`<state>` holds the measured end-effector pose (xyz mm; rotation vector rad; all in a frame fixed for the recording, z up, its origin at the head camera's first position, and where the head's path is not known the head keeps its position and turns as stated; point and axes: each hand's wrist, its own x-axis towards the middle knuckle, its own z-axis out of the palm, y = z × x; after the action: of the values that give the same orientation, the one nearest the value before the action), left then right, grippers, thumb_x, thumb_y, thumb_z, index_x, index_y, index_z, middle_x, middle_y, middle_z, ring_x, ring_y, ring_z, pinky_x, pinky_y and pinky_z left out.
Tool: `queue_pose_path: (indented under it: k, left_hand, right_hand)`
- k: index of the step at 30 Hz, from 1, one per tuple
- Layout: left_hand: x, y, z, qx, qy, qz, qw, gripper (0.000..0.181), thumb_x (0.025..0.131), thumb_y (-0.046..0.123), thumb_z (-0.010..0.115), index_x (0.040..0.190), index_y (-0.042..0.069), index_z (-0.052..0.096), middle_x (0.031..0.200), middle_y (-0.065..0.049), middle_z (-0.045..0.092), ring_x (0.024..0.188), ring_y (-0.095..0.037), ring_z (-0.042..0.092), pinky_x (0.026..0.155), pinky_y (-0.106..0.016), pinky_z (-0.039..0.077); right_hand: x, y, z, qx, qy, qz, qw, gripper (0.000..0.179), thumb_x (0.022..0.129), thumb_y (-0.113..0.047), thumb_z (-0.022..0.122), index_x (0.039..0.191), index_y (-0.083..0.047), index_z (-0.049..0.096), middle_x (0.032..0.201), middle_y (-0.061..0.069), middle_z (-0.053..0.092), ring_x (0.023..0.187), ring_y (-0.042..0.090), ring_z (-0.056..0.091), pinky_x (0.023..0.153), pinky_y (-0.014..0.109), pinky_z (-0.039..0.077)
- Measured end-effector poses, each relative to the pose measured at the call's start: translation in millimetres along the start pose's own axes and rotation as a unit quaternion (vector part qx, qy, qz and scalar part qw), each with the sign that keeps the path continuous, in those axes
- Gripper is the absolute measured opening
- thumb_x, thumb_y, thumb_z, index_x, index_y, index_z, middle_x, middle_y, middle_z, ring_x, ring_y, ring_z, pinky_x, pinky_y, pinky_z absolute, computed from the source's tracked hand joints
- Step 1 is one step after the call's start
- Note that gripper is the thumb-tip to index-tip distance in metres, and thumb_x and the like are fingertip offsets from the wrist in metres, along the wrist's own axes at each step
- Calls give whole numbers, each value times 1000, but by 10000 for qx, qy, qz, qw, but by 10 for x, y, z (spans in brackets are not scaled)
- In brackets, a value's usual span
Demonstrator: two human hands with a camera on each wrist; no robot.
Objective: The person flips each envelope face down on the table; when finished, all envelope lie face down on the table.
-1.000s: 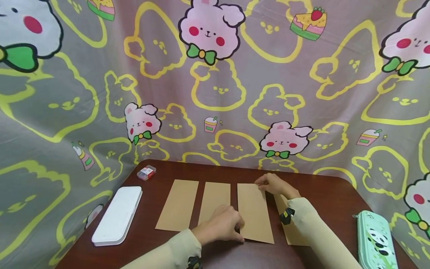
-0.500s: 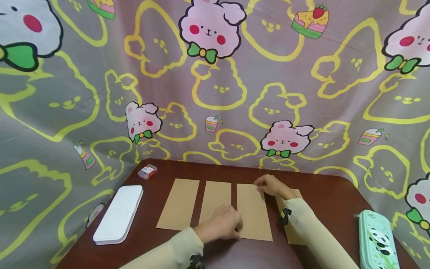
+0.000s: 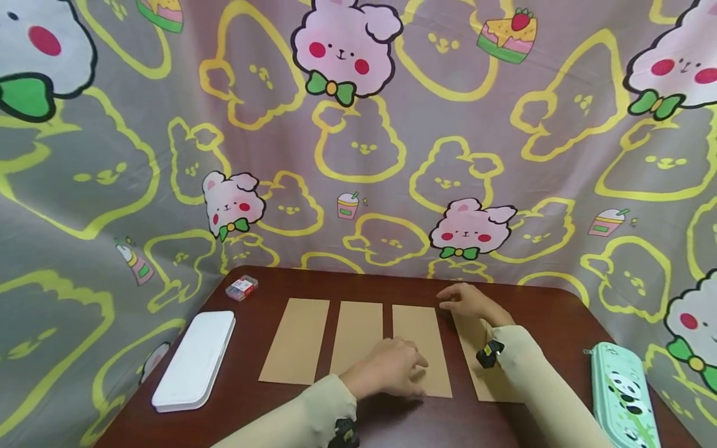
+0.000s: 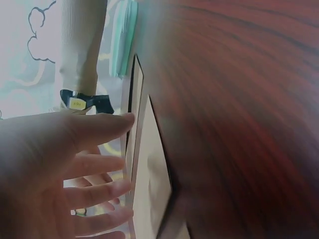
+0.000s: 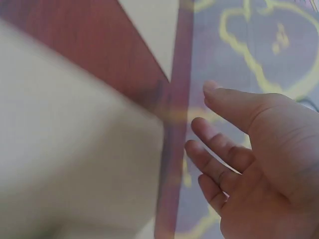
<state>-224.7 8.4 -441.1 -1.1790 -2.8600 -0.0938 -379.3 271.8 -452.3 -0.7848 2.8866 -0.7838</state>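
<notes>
Several kraft-brown paper rectangles lie in a row on the dark red table. My left hand (image 3: 392,367) is over the lower part of the third brown sheet (image 3: 417,330) from the left, its fingers loosely bent with nothing between them. It also overlaps the second brown sheet (image 3: 358,323). In the left wrist view the fingers (image 4: 99,194) are spread beside a sheet's edge. At the far end of the rightmost brown sheet (image 3: 487,373) is my right hand (image 3: 470,302), relaxed and holding nothing. The right wrist view shows its thumb and fingers (image 5: 219,139) apart, near the sheet's corner.
The leftmost brown sheet (image 3: 295,342) lies beside a long white case (image 3: 196,358). A small clear box (image 3: 242,287) is at the back left corner. A mint pencil case with a panda (image 3: 624,392) stands at the right edge. A patterned curtain (image 3: 364,242) hangs behind the table (image 3: 414,429).
My right hand has moved right, from the third sheet's far corner to the rightmost sheet. My left hand has left the third sheet's near edge, shifted right, and its fingers have loosened.
</notes>
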Motion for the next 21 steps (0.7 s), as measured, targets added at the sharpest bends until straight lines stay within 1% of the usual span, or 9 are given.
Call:
queue_pose_path:
  k: [4,6,9,12,14,16,17,18,21]
  left_hand:
    - [143,162,53,130,-80,77,9999,59,81,63,77,132,33,70,121,13,70,112,-6,63,91,-23,49]
    - [209,253,78,198,-112,95,9997,64,82,66,74,136,32,67,126,11,68,115,-7,62,94,-23,49]
    - [289,394,115,123,-298,25,9995,71,83,72,70,143,33,61,138,9,61,124,-10,57,100,-27,48]
    - [348,533,163,90,-538,-141,9984,77,82,78,66,147,39,53,149,11,52,134,-14,50,105,-32,46]
    - [391,621,190,87,-655,-199,9976,78,81,79,65,148,41,51,150,13,49,137,-14,47,106,-35,45]
    - [432,701,224,124,-715,-264,9970,77,80,79,66,146,43,52,148,15,51,132,-14,49,100,-35,45]
    - [455,738,237,149,-752,-292,9966,73,80,79,66,142,44,55,143,15,53,126,-13,51,95,-34,45]
    - [477,775,249,177,-751,-332,9965,68,79,79,67,136,45,59,137,16,57,119,-12,52,89,-34,45]
    - [553,870,265,264,-722,-478,9959,48,76,78,71,111,46,69,114,16,63,100,-10,52,74,-35,41]
  right_hand:
    - [-159,179,-222,13,-103,455,9989,33,97,-19,70,121,4,71,121,23,73,112,40,68,89,51,57]
    - [-246,284,-318,71,-152,745,9971,35,97,-20,71,122,5,70,123,26,71,113,43,68,90,52,57]
    - [-368,429,-433,11,-238,1122,9934,41,96,-23,73,123,7,69,125,29,69,115,47,65,93,57,54]
    - [-468,530,-508,-48,-337,1514,9879,48,92,-29,77,122,7,69,124,27,69,114,45,65,96,60,52]
    - [-525,570,-535,-19,-426,1681,9848,49,90,-29,80,120,7,68,119,26,69,109,42,66,95,59,52]
    - [-565,604,-534,54,-435,1792,9828,46,88,-27,82,116,7,68,112,23,70,100,35,66,90,54,54]
    - [-580,621,-526,85,-421,1811,9825,43,87,-25,83,113,6,68,107,21,70,96,32,65,86,51,54]
    - [-590,637,-516,100,-401,1798,9828,41,87,-23,83,111,6,68,103,19,69,92,29,64,83,47,54]
    - [-604,677,-488,90,-320,1761,9838,36,85,-22,84,106,3,68,95,13,67,84,23,59,75,38,50]
